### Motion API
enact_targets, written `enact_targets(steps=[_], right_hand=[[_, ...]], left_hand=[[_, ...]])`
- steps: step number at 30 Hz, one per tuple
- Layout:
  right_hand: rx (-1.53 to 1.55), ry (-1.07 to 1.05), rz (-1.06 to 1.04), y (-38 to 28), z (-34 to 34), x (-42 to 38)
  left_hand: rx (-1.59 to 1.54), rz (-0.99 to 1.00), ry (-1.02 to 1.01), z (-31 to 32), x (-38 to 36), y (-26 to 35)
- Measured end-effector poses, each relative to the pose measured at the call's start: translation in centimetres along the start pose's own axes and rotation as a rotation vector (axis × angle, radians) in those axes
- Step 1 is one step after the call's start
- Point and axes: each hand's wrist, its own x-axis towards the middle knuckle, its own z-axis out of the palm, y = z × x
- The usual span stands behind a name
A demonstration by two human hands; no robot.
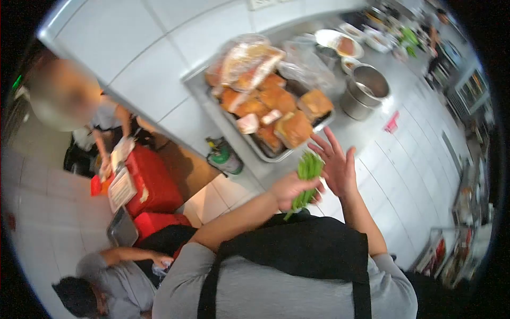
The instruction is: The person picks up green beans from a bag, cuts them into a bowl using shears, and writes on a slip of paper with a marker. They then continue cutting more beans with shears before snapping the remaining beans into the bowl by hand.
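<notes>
A small bunch of green vegetable stalks (308, 169) is gripped in my left hand (294, 190), which is closed around its middle in front of my black apron. The stalks stick out above and below the fist. Just to the right, my right hand (338, 166) is raised with its fingers spread and nothing in it. Its fingertips are close to the corner of a metal tray (274, 158) heaped with browned square blocks of food (294, 129). A clear plastic bag (245, 56) covers part of the heap.
Metal pots (365, 90) and white bowls (340, 42) stand along the steel counter. A green gas cylinder (225, 158) is on the floor beside it. Two people work at the left near red boxes (154, 178); another person (436, 37) stands far right.
</notes>
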Motion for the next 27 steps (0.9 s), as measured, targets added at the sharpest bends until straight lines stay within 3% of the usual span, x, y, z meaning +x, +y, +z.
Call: enact_targets(steps=[7, 10, 11, 15, 19, 22, 23, 27], right_hand=[[-0.269, 0.028, -0.132, -1.5, -2.1, -2.9], [-0.916, 0.169, -0.306, -2.2, 0.1, -3.7], [-1.108, 0.283, -0.48, -2.9, 2.5, -3.7], [-1.408, 0.156, -0.817, -2.1, 4.6, -3.2], [-1.381, 0.207, -0.642, -2.0, 5.6, -3.3], [-0.708, 0.221, -0.291, -1.7, 3.0, -3.2], [-0.581, 0.237, -0.261, -1.7, 2.5, -3.3], [-1.055, 0.161, -0.355, -3.2, 3.2, -3.2]], left_hand=[[0.238, 0.137, 0.03, 0.4, 0.7, 3.3], [0.347, 0.175, 0.111, 0.6, 0.5, 2.8], [0.384, 0.179, 0.143, 0.4, 0.3, 2.5], [0.443, 0.269, 0.247, 0.7, -0.1, 0.9], [0.592, 0.288, 0.322, 0.3, -1.0, -0.3], [0.582, 0.279, 0.339, 0.3, -1.9, 0.0], [0.537, 0.272, 0.334, 0.2, -2.3, 0.2], [0.457, 0.239, 0.341, 0.4, -3.5, 1.1]])
